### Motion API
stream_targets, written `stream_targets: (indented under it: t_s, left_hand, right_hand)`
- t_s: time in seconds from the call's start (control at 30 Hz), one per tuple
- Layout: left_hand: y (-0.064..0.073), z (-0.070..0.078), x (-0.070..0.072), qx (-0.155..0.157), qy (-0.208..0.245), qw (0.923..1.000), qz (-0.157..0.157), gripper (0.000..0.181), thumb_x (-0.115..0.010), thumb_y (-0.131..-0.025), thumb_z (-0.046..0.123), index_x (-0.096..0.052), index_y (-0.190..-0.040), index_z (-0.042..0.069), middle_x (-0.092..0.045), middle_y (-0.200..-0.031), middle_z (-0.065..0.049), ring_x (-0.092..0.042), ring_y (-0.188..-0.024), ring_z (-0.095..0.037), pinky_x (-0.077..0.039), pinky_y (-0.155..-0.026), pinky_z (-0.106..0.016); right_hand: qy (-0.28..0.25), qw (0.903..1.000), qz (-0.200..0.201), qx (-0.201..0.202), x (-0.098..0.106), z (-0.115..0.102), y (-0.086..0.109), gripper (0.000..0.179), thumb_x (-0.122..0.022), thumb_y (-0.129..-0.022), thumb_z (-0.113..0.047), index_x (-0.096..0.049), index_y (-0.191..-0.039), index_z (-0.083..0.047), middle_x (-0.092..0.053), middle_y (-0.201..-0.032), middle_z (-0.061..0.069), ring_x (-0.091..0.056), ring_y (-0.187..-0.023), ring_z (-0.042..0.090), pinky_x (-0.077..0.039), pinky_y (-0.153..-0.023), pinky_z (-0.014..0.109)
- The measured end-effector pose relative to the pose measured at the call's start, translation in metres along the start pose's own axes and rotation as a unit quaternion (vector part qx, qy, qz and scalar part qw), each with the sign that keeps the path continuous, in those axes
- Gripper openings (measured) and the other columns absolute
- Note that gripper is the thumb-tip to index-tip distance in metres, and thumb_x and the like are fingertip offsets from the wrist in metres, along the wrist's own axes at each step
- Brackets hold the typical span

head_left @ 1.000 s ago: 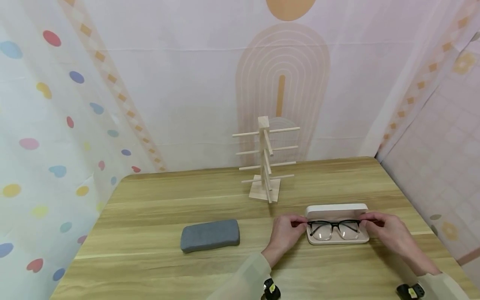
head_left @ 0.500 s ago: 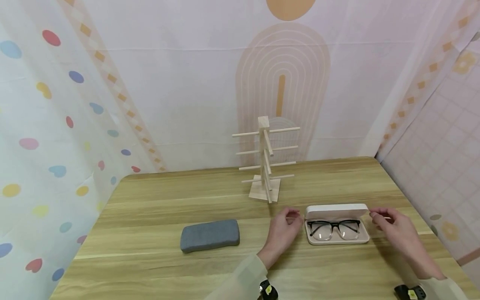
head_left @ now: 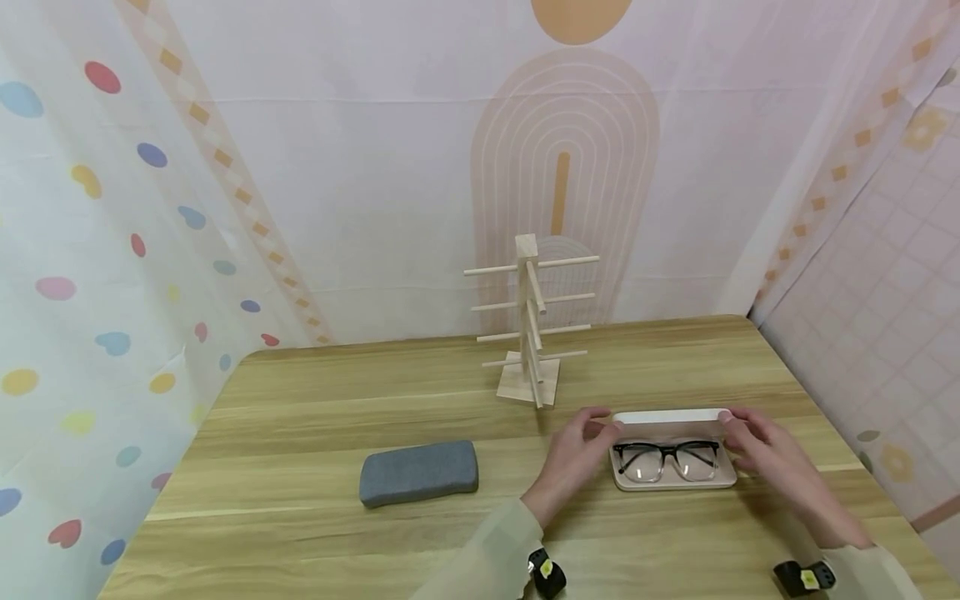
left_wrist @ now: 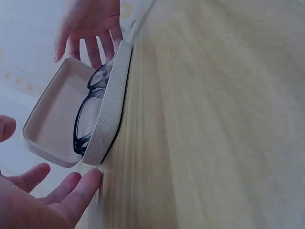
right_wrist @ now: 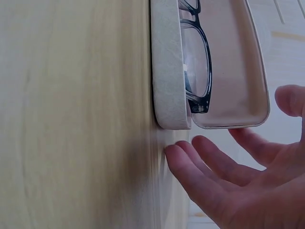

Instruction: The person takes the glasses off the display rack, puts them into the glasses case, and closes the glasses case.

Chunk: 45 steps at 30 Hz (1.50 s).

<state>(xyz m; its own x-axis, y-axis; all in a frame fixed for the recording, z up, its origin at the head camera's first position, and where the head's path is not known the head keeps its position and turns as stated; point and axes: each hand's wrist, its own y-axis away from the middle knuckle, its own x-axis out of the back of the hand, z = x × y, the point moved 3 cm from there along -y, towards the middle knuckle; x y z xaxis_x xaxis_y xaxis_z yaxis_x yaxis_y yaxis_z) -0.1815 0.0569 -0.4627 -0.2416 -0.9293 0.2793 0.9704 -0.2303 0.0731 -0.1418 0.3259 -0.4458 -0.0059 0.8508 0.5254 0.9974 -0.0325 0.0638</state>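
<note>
Black-topped, clear-bottomed glasses [head_left: 667, 451] lie in an open white glasses case [head_left: 675, 486], whose lid [head_left: 670, 416] stands raised at the back. My left hand [head_left: 570, 454] is at the lid's left corner, thumb and fingers apart; in the left wrist view its fingertips [left_wrist: 93, 179] reach the case's near end. On the other side, my right hand [head_left: 776, 462] has its thumb over the lid's right corner. The right wrist view shows its fingers [right_wrist: 214, 167] loosely bent beside the case end, with nothing between them and the thumb.
A grey glasses case [head_left: 420, 472], closed, lies on the wooden table [head_left: 300, 433] left of my left hand. Behind, a wooden rack [head_left: 527, 325] with several pegs stands near the table's back edge. Patterned curtains [head_left: 375, 183] hang around the table.
Both hands have let go of the glasses' ends, drawn outward, then come in to the lid's corners. The glasses stay in the white case.
</note>
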Motion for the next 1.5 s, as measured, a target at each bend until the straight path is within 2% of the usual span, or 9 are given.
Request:
stream_targets:
  t_s: [0.23, 0.5, 0.57, 0.73, 0.93, 1.03, 1.17, 1.33, 1.5]
  left_hand:
    - [-0.005, 0.004, -0.004, 0.009, -0.019, 0.9997, -0.013, 0.050, -0.064, -0.096, 0.054, -0.069, -0.130, 0.017, -0.073, -0.113, -0.002, -0.066, -0.105, -0.018, -0.054, -0.090, -0.041]
    - [-0.007, 0.006, -0.008, -0.002, -0.053, 0.9985, -0.013, 0.050, -0.063, -0.099, 0.049, -0.069, -0.130, 0.011, -0.073, -0.117, -0.010, -0.067, -0.110, -0.021, -0.054, -0.095, -0.040]
    - [-0.007, 0.007, -0.008, -0.009, -0.053, 0.9984, -0.016, 0.048, -0.063, -0.099, 0.047, -0.070, -0.129, 0.010, -0.073, -0.118, -0.011, -0.067, -0.111, -0.022, -0.055, -0.095, -0.040]
    - [-0.008, 0.008, -0.007, -0.008, -0.025, 0.9993, -0.028, 0.043, -0.066, -0.100, 0.041, -0.070, -0.127, 0.008, -0.073, -0.117, -0.011, -0.067, -0.110, -0.022, -0.055, -0.094, -0.040]
    - [-0.007, 0.008, -0.007, 0.043, 0.052, 0.9969, -0.042, 0.036, -0.074, -0.097, 0.029, -0.071, -0.125, 0.007, -0.071, -0.108, -0.004, -0.064, -0.095, -0.014, -0.055, -0.080, -0.031]
    - [-0.007, 0.008, -0.007, 0.062, 0.087, 0.9933, -0.043, 0.032, -0.077, -0.094, 0.023, -0.072, -0.122, 0.007, -0.070, -0.104, -0.001, -0.062, -0.090, -0.012, -0.054, -0.076, -0.029]
    - [-0.007, 0.008, -0.006, 0.067, 0.113, 0.9902, -0.046, 0.029, -0.078, -0.092, 0.015, -0.074, -0.118, 0.005, -0.071, -0.100, -0.001, -0.063, -0.087, -0.010, -0.055, -0.075, -0.028]
    - [-0.006, 0.007, -0.006, 0.065, 0.120, 0.9889, -0.058, 0.030, -0.078, -0.090, 0.010, -0.075, -0.118, 0.002, -0.070, -0.097, 0.000, -0.061, -0.084, -0.008, -0.053, -0.073, -0.026]
    - [-0.007, 0.006, -0.004, 0.058, 0.126, 0.9880, -0.068, 0.030, -0.079, -0.086, 0.006, -0.076, -0.115, 0.001, -0.069, -0.092, 0.001, -0.056, -0.075, -0.008, -0.047, -0.064, -0.021]
  right_hand:
    - [0.013, 0.9998, -0.017, -0.004, -0.001, -0.001, -0.002, 0.062, -0.039, -0.113, -0.037, -0.036, -0.148, 0.013, -0.053, -0.134, 0.041, -0.062, -0.113, 0.043, -0.058, -0.076, 0.028]
    - [0.002, 0.9994, -0.034, -0.009, -0.001, -0.002, -0.005, 0.051, -0.042, -0.113, -0.035, -0.043, -0.141, 0.008, -0.064, -0.115, 0.023, -0.063, -0.100, 0.021, -0.059, -0.074, 0.029]
    - [-0.006, 0.9991, -0.041, -0.011, 0.000, -0.002, -0.005, 0.051, -0.043, -0.113, -0.035, -0.042, -0.141, 0.007, -0.062, -0.118, 0.026, -0.064, -0.103, 0.024, -0.059, -0.075, 0.030]
    - [-0.050, 0.9953, -0.082, -0.010, 0.002, 0.000, -0.006, 0.053, -0.041, -0.113, -0.032, -0.035, -0.143, 0.011, -0.050, -0.136, 0.040, -0.059, -0.121, 0.049, -0.060, -0.084, 0.039]
    - [-0.091, 0.9852, -0.144, -0.016, 0.009, 0.004, -0.007, 0.056, -0.042, -0.113, -0.030, -0.031, -0.148, 0.012, -0.036, -0.145, 0.045, -0.046, -0.130, 0.062, -0.058, -0.091, 0.055]
    - [-0.104, 0.9810, -0.164, -0.013, 0.013, 0.007, -0.008, 0.056, -0.045, -0.112, -0.028, -0.031, -0.149, 0.012, -0.034, -0.147, 0.045, -0.044, -0.132, 0.062, -0.058, -0.090, 0.055]
    - [-0.121, 0.9763, -0.180, -0.011, 0.017, 0.009, -0.011, 0.048, -0.050, -0.111, -0.024, -0.041, -0.147, 0.006, -0.043, -0.145, 0.039, -0.050, -0.131, 0.051, -0.059, -0.090, 0.051]
    - [-0.144, 0.9689, -0.201, 0.000, 0.020, 0.012, -0.013, 0.032, -0.053, -0.109, -0.019, -0.058, -0.140, -0.010, -0.057, -0.138, 0.018, -0.059, -0.125, 0.027, -0.059, -0.091, 0.048]
    - [-0.153, 0.9647, -0.214, 0.016, 0.022, 0.015, -0.013, 0.032, -0.055, -0.108, -0.014, -0.060, -0.140, -0.009, -0.057, -0.132, -0.002, -0.060, -0.116, 0.006, -0.060, -0.089, 0.044]
